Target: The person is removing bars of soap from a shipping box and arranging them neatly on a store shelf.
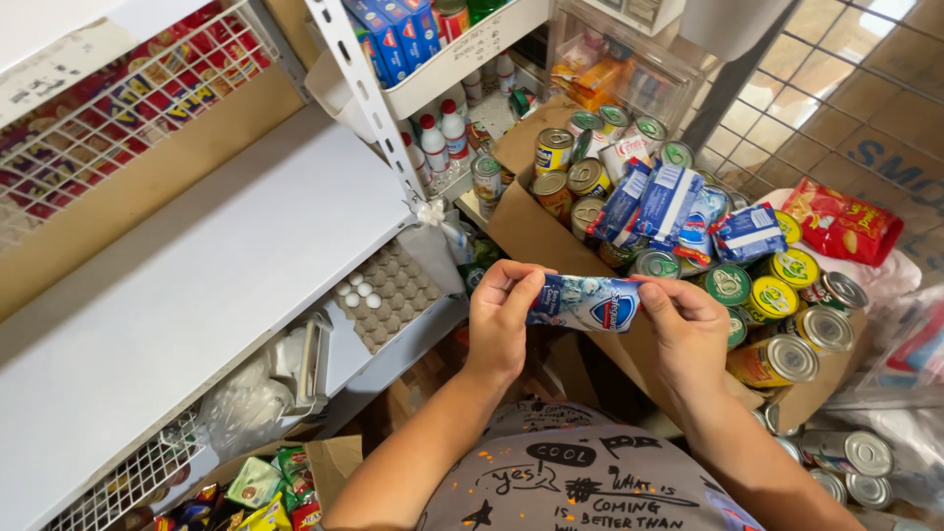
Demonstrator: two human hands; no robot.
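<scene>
A small blue and white soap packet (584, 303) is held crosswise in front of me, one end in each hand. My left hand (500, 317) pinches its left end with thumb and fingers. My right hand (685, 329) grips its right end. Just beyond the packet stands an open cardboard box (526, 224) crowded with several tin cans (777, 360), and a few more blue and white soap packets (669, 202) lie on top of the cans.
A white metal shelf (187, 285) runs along the left, with an egg tray (393, 292) holding three eggs at its near end. Bottles and blue boxes fill the shelves behind. A red snack bag (842, 222) lies at the right. Snack packets (258, 484) sit below.
</scene>
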